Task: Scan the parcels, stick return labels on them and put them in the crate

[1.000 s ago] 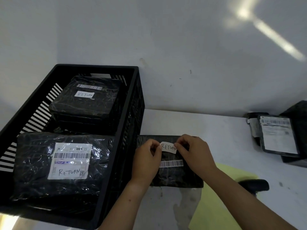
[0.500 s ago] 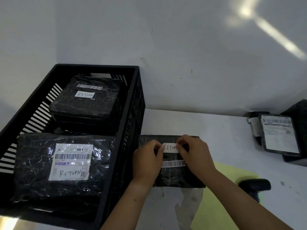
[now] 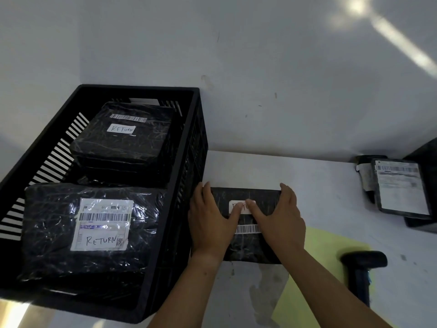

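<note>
A flat black plastic-wrapped parcel (image 3: pixel 250 247) is lying on the white table (image 3: pixel 319 185), just right of a black slatted plastic crate (image 3: pixel 198 138). The left hand (image 3: pixel 210 223) and right hand (image 3: pixel 279 221) are resting flat on it, fingers straight and gripping nothing. Both thumbs are pressing a small white handwritten return label (image 3: pixel 244 209). Inside the crate, a square black parcel (image 3: pixel 123 147) and a larger black parcel (image 3: pixel 47 233) are lying, both marked RETURN.

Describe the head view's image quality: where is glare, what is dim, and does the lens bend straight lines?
Head view: glare streaks the wall top right and glints on the wrap of the near parcel in the crate; the scene is dim overall, black parcels losing detail; the wide lens splays the crate's sides; the fingertips on the return label are slightly smeared.
</note>
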